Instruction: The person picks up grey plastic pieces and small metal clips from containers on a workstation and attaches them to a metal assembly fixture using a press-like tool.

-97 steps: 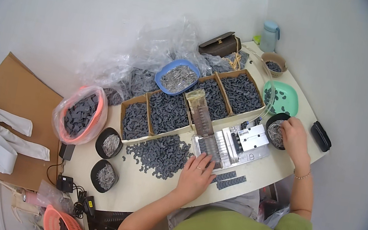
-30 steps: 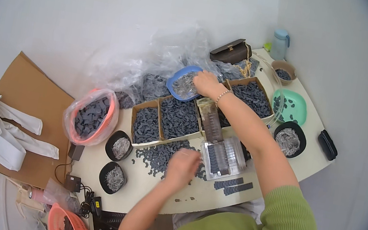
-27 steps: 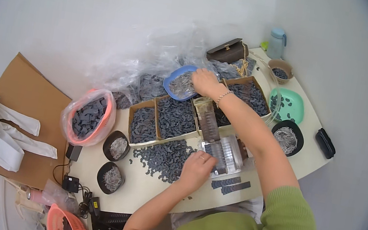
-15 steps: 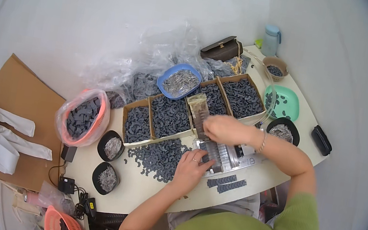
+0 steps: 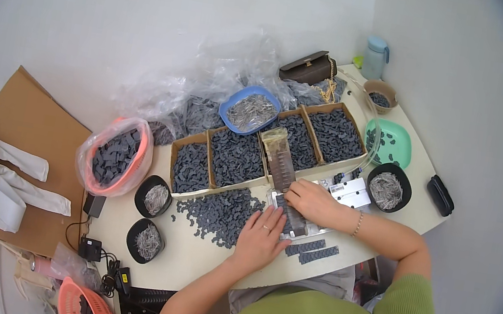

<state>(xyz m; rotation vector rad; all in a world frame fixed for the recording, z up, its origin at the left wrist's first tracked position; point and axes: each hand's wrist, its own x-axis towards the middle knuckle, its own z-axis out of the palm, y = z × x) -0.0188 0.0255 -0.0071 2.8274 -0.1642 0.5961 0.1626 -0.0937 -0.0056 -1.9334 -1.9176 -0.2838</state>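
Observation:
My left hand (image 5: 259,239) lies with fingers stretched out along the near left edge of a metal fixture (image 5: 293,231). On the same fixture rests my right hand (image 5: 312,201), its fingers bent and closed against the parts there; what they grip is hidden. A long clear channel (image 5: 281,162), dark inside, slopes from the fixture toward the divided box. Left of my left hand spreads a loose pile of small dark grey parts (image 5: 219,215). Two rows of joined dark pieces (image 5: 318,254) lie on the table just in front of the fixture.
A divided cardboard box (image 5: 212,187) full of dark parts stands behind, with a blue tray (image 5: 250,109) of metal pins on it. Black bowls (image 5: 146,242) of pins sit left, another black bowl (image 5: 387,188) right. A green tray (image 5: 404,144) and black case (image 5: 439,194) are at right.
My right hand has come down from the clear channel onto the fixture. My left fingers have straightened along the fixture's edge. The view has shifted slightly.

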